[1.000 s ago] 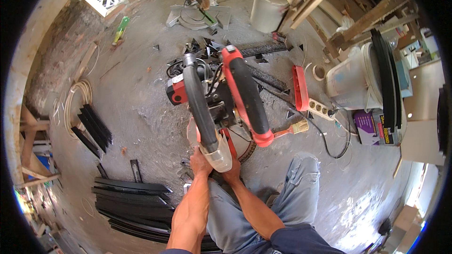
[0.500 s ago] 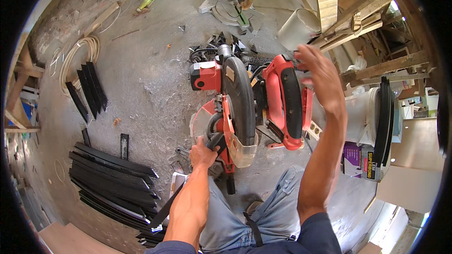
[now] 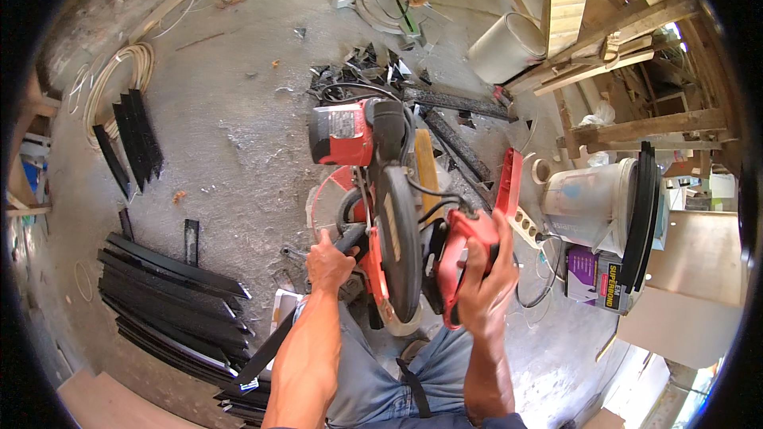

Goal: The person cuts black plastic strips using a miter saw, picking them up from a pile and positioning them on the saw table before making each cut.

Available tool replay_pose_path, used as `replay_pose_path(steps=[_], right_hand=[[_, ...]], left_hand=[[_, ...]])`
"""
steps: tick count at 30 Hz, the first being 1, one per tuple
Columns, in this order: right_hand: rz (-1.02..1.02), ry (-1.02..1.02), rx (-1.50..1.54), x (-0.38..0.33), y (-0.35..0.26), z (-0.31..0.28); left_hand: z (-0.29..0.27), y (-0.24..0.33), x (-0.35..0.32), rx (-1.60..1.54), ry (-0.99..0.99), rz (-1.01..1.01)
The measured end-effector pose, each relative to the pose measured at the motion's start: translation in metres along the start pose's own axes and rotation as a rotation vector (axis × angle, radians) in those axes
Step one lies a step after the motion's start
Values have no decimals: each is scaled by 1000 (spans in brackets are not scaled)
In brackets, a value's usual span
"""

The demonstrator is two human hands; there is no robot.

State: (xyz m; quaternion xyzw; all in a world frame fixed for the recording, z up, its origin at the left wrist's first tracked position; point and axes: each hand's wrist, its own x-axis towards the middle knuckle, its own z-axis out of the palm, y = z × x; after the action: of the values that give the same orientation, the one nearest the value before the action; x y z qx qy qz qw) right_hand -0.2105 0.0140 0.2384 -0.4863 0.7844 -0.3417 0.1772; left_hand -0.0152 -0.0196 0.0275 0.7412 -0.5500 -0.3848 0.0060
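A red and black miter saw (image 3: pixel 397 222) stands on the floor in front of me, its round blade guard upright in the middle. My right hand (image 3: pixel 489 286) is closed on the saw's red handle (image 3: pixel 459 258), with the fingers over its right side. Left of the blade, my left hand (image 3: pixel 330 264) grips a long black strip (image 3: pixel 266 353) and presses it at the saw's base. The strip slants back under my left forearm toward the lower left. Its end near the blade is partly hidden by my hand and the saw.
Black strips (image 3: pixel 175 298) lie stacked at left, with a coiled cable (image 3: pixel 131 71) beyond. Black offcuts (image 3: pixel 369 63) litter the floor behind the saw. A green miter saw (image 3: pixel 385 12) stands farther back. At right are a white bucket (image 3: pixel 588 202), a purple box (image 3: pixel 584 270) and a power strip (image 3: pixel 524 224).
My right hand has come down from beside the saw, fingers spread, onto its handle. The saw's head and handle have swung toward me. My left hand stays at the base with the strip.
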Motion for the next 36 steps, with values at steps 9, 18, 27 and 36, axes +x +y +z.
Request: replay_pose_path(steps=[9,18,27,36], right_hand=[[64,148,126,-70,55,26],[65,137,298,-61,51,27],[224,5,406,-61,51,19],[306,-69,513,-67,59,16]], left_hand=[[-1,0,4,43,-37,-18],[-3,6,5,87,-62,-47],[-1,6,4,49,-26,-15],[-1,5,3,41,0,7]])
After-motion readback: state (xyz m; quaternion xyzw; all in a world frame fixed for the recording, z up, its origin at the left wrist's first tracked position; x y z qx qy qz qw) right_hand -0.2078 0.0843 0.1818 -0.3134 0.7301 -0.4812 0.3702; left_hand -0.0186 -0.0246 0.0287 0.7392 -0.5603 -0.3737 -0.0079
